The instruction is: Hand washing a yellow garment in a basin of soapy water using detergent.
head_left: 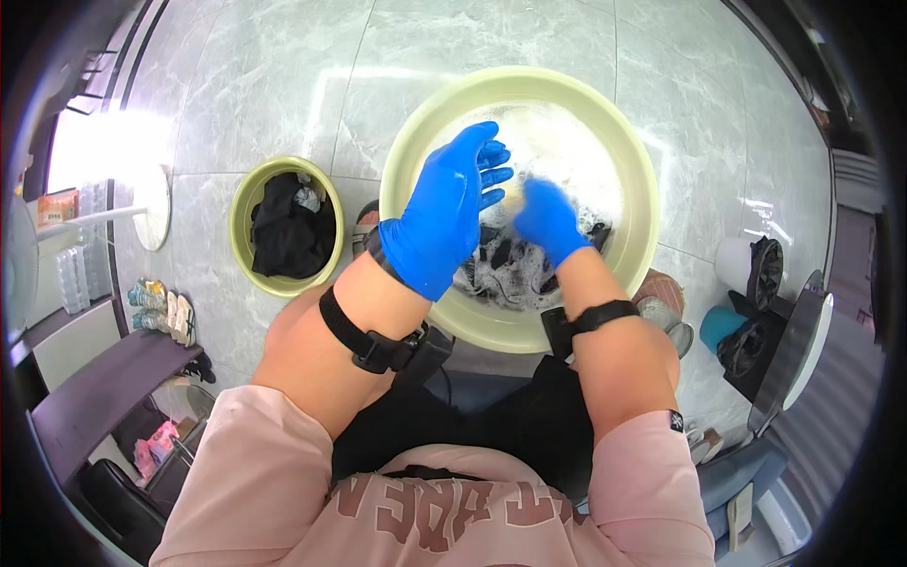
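Note:
A large pale-green basin (643, 189) stands on the floor before me, filled with white suds (576, 132). Dark wet cloth (510, 260) shows through the foam in its near part. My left hand (453, 194), in a wet blue rubber glove, is raised over the basin's left side. Its fingers are apart and slightly curled, with nothing in them. My right hand (550, 215), gloved the same way, is low in the basin at the foam beside the dark cloth. Motion smears its fingers, so whether it grips anything is hidden.
Left of the basin, a smaller green tub (238, 227) holds black clothing (288, 231) and a small grey piece. Shoes (170, 312) lie by a dark bench (113, 397) at the left. Bins with black liners (742, 350) stand at the right on grey tile (699, 142).

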### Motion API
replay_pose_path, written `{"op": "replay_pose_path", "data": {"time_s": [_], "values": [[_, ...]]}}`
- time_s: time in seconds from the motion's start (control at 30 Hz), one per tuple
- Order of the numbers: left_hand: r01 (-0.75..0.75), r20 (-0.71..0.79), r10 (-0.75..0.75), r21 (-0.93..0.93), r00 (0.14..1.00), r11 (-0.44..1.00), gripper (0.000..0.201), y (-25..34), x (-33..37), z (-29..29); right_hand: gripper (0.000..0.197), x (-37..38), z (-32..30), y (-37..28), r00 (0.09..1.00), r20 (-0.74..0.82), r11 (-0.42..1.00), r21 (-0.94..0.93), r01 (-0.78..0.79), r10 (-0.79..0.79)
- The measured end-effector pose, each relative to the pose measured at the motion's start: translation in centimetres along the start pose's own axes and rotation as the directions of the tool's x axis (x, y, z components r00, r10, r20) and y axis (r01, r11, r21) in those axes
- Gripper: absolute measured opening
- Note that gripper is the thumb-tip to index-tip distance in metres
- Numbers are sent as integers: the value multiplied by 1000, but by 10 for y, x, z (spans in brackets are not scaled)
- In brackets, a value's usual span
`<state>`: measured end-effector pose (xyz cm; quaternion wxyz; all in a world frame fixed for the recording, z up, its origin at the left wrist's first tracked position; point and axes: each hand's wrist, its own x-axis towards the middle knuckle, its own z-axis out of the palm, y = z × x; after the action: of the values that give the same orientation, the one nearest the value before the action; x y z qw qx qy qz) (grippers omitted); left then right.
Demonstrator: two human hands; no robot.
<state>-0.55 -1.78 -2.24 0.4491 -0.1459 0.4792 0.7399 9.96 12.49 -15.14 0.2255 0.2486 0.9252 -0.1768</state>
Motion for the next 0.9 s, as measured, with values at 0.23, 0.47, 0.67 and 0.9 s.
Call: {"op": "replay_pose_path", "data": {"time_s": [0.23,0.47,0.67,0.9], "values": [[-41,-123,33,-66,992,997,37,11,-1,-14,47,-31,-66,43,962,-179,592,759,269,-208],[248,-129,-239,57,962,967,58,6,-9,-3,53,-69,-115,51,958,-185,288,926,245,-219],[375,-5,-375,13,927,927,72,-19,3,10,66,-75,-121,49,970,-150,-2,988,152,-189],[351,406,-222,-279,886,894,66,-22,13,25,74,-88,-119,50,968,-179,-331,937,114,-174]]}}
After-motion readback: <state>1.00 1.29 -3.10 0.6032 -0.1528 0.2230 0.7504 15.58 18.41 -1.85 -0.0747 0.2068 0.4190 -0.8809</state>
